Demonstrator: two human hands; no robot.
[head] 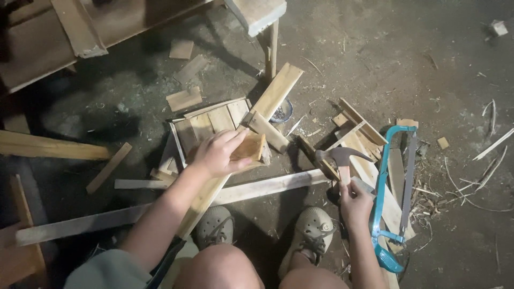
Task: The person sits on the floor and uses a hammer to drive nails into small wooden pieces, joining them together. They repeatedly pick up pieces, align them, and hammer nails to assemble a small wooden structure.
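Gripping a small wood block (pixel 249 147), left hand (pixel 217 153); right hand (pixel 355 202) clasping hammer (pixel 342 158), scraps crowding both.

My left hand (pixel 214 153) grips a small wood block (pixel 250 147) on top of the slatted panel (pixel 206 128) lying ahead of my feet. A long plank (pixel 276 92) runs over that panel toward me. To the right, my right hand (pixel 355 202) holds the hammer (pixel 342 157) above the long batten (pixel 267 186); the hacksaw (pixel 393 187) lies just right of it, on scrap boards (pixel 364 139).
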